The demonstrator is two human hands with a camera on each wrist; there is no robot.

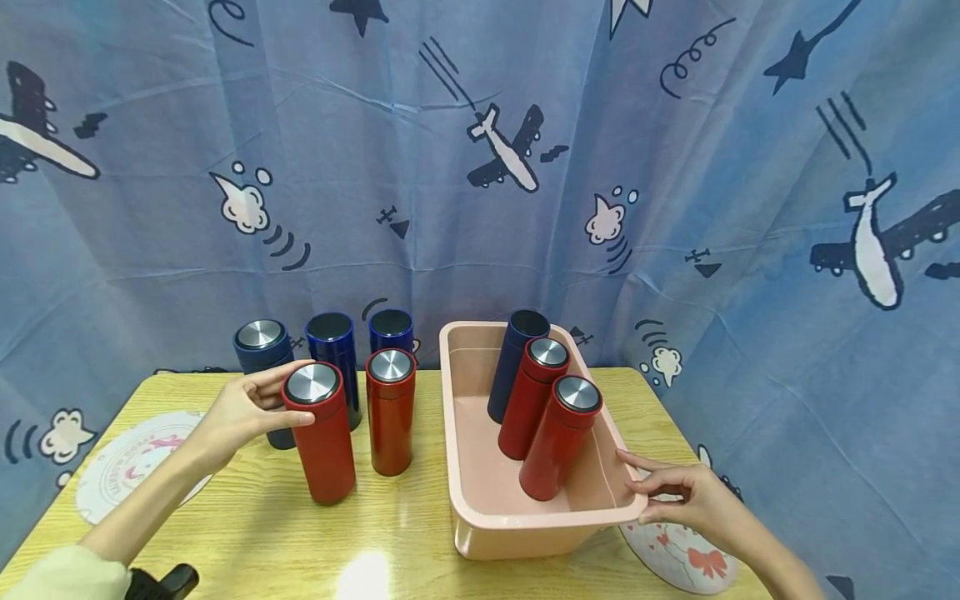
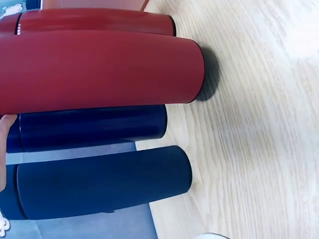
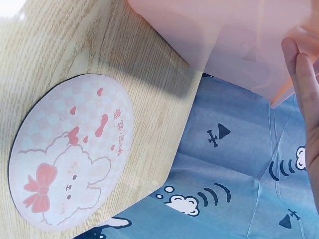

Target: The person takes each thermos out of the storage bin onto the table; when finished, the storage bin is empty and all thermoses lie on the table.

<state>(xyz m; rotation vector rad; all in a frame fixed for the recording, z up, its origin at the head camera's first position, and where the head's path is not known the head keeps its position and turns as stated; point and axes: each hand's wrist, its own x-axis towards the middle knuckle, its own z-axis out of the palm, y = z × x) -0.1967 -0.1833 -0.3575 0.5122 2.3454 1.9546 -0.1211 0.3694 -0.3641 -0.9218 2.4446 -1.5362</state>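
Thumb and fingers of the left hand (image 1: 243, 407) pinch the upper part of a matte red cylindrical bottle with a silver-topped lid (image 1: 324, 454), upright at the pale wood-grain counter (image 1: 420, 533), though whether its base touches is unclear. The right hand (image 1: 692, 492) pinches the near right corner of an open pink rectangular bin (image 1: 517, 542) holding 2 silver-topped red bottles (image 1: 546, 458) and 1 dark blue bottle (image 1: 512, 367).

The left hand (image 1: 247, 411) grips a silver-lidded red flask (image 1: 322, 442) upright, the right hand (image 1: 686, 498) a pink rectangular bin (image 1: 517, 538).
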